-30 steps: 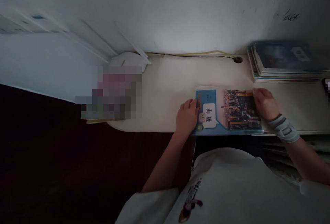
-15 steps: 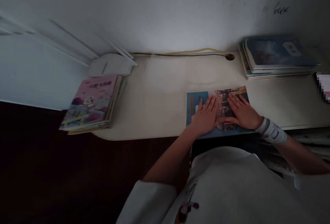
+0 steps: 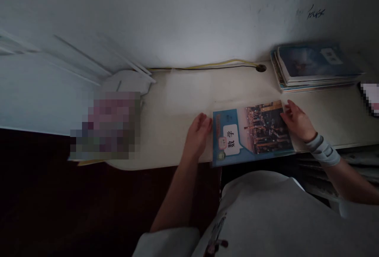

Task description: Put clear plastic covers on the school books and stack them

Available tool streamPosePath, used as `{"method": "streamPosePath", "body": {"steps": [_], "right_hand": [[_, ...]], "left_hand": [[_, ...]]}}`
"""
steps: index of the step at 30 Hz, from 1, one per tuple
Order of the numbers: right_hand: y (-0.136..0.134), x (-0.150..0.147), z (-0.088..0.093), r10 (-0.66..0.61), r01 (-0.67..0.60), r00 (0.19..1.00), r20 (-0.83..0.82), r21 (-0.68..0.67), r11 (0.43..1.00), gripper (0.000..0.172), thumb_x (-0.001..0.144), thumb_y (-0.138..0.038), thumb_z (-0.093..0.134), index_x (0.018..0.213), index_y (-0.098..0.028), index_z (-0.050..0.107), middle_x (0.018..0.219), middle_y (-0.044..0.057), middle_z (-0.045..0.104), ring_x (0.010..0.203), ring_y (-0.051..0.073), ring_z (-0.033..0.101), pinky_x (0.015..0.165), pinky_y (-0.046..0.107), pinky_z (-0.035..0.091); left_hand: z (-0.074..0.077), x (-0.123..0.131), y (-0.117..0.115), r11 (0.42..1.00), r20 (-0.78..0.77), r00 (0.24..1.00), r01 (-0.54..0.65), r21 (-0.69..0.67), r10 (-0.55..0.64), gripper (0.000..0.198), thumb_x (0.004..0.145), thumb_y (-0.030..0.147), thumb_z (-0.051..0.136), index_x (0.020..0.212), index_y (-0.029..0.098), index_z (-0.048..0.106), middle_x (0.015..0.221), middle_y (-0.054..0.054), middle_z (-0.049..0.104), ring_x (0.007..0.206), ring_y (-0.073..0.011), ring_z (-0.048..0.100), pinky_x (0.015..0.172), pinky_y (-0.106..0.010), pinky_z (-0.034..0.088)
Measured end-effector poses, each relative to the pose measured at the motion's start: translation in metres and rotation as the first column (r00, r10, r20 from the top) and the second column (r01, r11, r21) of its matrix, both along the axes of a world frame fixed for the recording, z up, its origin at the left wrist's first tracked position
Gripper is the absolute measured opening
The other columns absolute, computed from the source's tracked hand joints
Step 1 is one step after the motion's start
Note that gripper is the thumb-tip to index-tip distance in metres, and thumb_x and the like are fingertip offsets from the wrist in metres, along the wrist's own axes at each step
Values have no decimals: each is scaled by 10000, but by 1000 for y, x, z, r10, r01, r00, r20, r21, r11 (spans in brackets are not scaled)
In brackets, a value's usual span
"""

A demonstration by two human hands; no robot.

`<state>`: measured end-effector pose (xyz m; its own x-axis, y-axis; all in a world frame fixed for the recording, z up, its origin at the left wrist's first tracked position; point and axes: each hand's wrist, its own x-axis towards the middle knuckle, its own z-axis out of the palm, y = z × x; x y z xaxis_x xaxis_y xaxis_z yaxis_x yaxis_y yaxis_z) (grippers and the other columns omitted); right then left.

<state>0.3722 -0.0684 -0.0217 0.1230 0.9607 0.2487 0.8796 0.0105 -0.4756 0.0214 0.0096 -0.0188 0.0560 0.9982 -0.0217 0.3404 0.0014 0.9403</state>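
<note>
A mathematics textbook (image 3: pixel 237 130) with a blue cover and a city-light picture lies sideways at the table's front edge, its spine and label turned toward the left. My left hand (image 3: pixel 197 132) is beside the book's left edge, fingers loosely bent and holding nothing. On the other side, my right hand (image 3: pixel 299 122), with a grey band on the wrist, has its fingers apart at the book's right edge. Whether those fingertips touch the cover I cannot tell.
A stack of books (image 3: pixel 316 65) stands at the back right of the white table (image 3: pixel 174 126). At the left end is another book stack (image 3: pixel 111 124), blurred out. A yellow cable (image 3: pixel 219 63) runs along the wall to a hole. At the far right lies a partly blurred dark-edged object (image 3: pixel 370 99).
Both hands have lifted off the book's cover and moved apart, the left to the left edge and the right to the right edge. The cover now shows fully.
</note>
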Motion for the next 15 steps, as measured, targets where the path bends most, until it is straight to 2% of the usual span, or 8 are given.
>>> {"method": "streamPosePath", "body": {"steps": [2, 5, 8, 9, 10, 12, 15], "right_hand": [[-4, 0, 0, 5, -8, 998, -69, -37, 999, 576, 886, -421, 448, 1385, -137, 407, 1064, 146, 688, 873, 275, 678, 768, 436, 558], [-6, 0, -2, -18, 12, 991, -131, -52, 999, 521, 861, -401, 478, 1320, -155, 483, 1034, 120, 703, 837, 250, 686, 752, 409, 568], [-4, 1, -5, -28, 18, 981, -189, -51, 999, 465, 853, -406, 481, 1245, -165, 551, 1008, 112, 707, 842, 241, 684, 762, 406, 570], [-3, 2, -6, -20, 10, 981, -194, -52, 999, 453, 854, -415, 477, 1221, -166, 568, 996, 114, 705, 843, 242, 680, 765, 410, 567], [-2, 2, -7, -13, 4, 982, -189, -49, 999, 449, 855, -433, 474, 1198, -164, 583, 989, 120, 700, 846, 247, 675, 769, 418, 562], [0, 2, -7, -29, 27, 983, -182, -12, 1000, 486, 849, -495, 474, 1167, -147, 594, 1005, 150, 681, 866, 265, 658, 785, 443, 549], [4, 0, -2, -80, 95, 958, -274, 42, 995, 582, 833, -607, 463, 1140, -128, 586, 966, 160, 671, 837, 272, 642, 756, 450, 541]], "left_hand": [[7, -5, 8, 995, 200, 980, 27, -101, -6, 402, 818, 445, 597, 1119, 179, 608, 1147, -151, 660, 1034, -242, 650, 895, -432, 522], [23, -4, 22, 949, 400, 916, 152, -275, -31, 328, 681, 370, 744, 908, 148, 665, 929, -114, 707, 831, -199, 678, 749, -340, 550], [32, 6, 29, 877, 376, 914, 302, -373, -155, 261, 620, 335, 775, 772, 141, 687, 773, -80, 706, 679, -166, 654, 632, -281, 524], [33, 11, 28, 876, 346, 920, 315, -366, -186, 236, 605, 322, 780, 720, 142, 681, 721, -63, 695, 636, -155, 639, 603, -267, 511], [32, 16, 25, 895, 323, 928, 295, -336, -184, 217, 591, 309, 783, 673, 147, 665, 672, -43, 679, 599, -143, 620, 578, -256, 498], [30, 26, 15, 952, 336, 937, 185, -244, -96, 209, 586, 306, 774, 637, 163, 631, 617, -4, 648, 553, -124, 588, 553, -245, 484], [28, 37, -5, 989, 469, 880, -11, -144, 78, 219, 615, 354, 740, 694, 188, 621, 644, 19, 648, 563, -117, 585, 584, -257, 505]]}}
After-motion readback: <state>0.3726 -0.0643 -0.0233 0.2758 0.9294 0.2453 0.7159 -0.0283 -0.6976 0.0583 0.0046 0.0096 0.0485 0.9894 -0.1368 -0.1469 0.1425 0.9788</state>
